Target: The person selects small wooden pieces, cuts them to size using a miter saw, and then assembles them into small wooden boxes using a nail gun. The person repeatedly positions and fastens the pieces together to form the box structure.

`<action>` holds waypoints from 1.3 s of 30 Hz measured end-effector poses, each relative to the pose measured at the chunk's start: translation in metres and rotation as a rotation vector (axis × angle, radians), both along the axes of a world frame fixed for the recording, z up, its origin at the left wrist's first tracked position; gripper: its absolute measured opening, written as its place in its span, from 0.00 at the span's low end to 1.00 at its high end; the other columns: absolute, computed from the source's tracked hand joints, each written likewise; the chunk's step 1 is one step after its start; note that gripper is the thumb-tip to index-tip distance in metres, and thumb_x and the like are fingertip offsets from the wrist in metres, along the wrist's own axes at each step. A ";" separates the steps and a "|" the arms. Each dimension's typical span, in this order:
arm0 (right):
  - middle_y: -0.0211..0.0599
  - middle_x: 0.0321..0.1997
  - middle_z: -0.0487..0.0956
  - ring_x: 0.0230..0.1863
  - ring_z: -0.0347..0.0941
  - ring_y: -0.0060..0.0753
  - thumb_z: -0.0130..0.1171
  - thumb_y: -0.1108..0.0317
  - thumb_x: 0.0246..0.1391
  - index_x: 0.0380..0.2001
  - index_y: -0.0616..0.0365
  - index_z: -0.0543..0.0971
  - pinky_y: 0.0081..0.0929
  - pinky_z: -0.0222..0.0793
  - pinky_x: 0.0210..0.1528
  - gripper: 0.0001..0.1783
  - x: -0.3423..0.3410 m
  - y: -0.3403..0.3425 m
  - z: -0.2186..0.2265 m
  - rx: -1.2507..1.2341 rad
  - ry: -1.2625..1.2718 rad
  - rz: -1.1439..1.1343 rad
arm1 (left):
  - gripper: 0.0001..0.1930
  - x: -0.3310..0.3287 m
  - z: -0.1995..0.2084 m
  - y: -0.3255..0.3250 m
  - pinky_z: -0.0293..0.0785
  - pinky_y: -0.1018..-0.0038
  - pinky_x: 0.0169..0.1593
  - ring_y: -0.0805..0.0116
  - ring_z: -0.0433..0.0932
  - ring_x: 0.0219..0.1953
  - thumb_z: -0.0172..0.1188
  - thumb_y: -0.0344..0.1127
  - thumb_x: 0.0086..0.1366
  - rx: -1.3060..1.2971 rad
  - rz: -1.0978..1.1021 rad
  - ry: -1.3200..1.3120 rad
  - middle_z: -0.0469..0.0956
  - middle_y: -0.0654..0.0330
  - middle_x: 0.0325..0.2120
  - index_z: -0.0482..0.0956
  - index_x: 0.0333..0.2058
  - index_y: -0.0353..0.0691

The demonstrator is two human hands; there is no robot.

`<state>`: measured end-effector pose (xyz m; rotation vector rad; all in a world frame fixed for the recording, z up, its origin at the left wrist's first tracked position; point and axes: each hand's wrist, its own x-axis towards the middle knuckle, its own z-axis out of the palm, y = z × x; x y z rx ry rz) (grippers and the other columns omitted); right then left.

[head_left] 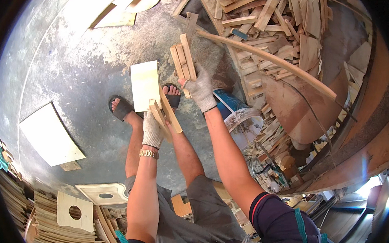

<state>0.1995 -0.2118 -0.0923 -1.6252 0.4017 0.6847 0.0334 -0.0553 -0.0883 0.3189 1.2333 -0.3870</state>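
My left hand (152, 129), in a pale knitted glove, is closed around short wooden strips (172, 111). A flat, pale wooden board (145, 85) extends beyond that hand, above the floor; whether the same fingers grip it is hidden. My right hand (200, 89), gloved too, holds a small bundle of wooden sticks (182, 58) with its thumb across them. The bundle stands up and away from me, apart from the board.
A large heap of wood offcuts (269, 34) lies at the far right, beside a long curved strip (270, 56). Near my right forearm stands a dirty bucket (245, 121). Another board (52, 133) lies left on the concrete floor (86, 78). Stacked panels (68, 229) fill the near left.
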 end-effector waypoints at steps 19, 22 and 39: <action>0.37 0.41 0.83 0.33 0.82 0.28 0.65 0.77 0.53 0.51 0.64 0.77 0.29 0.80 0.33 0.21 -0.053 0.004 0.087 -0.216 0.059 -0.098 | 0.21 -0.033 0.019 0.022 0.78 0.77 0.28 0.71 0.80 0.37 0.44 0.52 0.83 0.079 -0.093 0.020 0.78 0.63 0.43 0.75 0.59 0.46; 0.37 0.35 0.82 0.27 0.81 0.31 0.60 0.78 0.59 0.48 0.64 0.77 0.28 0.77 0.24 0.13 0.031 0.006 0.076 -0.159 -0.003 -0.326 | 0.21 -0.035 0.017 0.029 0.79 0.76 0.28 0.70 0.80 0.36 0.44 0.53 0.83 0.043 -0.091 0.040 0.78 0.62 0.43 0.75 0.59 0.46; 0.48 0.49 0.84 0.45 0.84 0.43 0.74 0.67 0.57 0.58 0.72 0.76 0.42 0.81 0.51 0.30 0.296 -0.046 -0.008 -0.411 -0.333 -0.411 | 0.21 -0.017 0.023 0.028 0.81 0.73 0.29 0.68 0.81 0.41 0.42 0.51 0.84 0.065 -0.113 0.106 0.76 0.61 0.48 0.72 0.62 0.47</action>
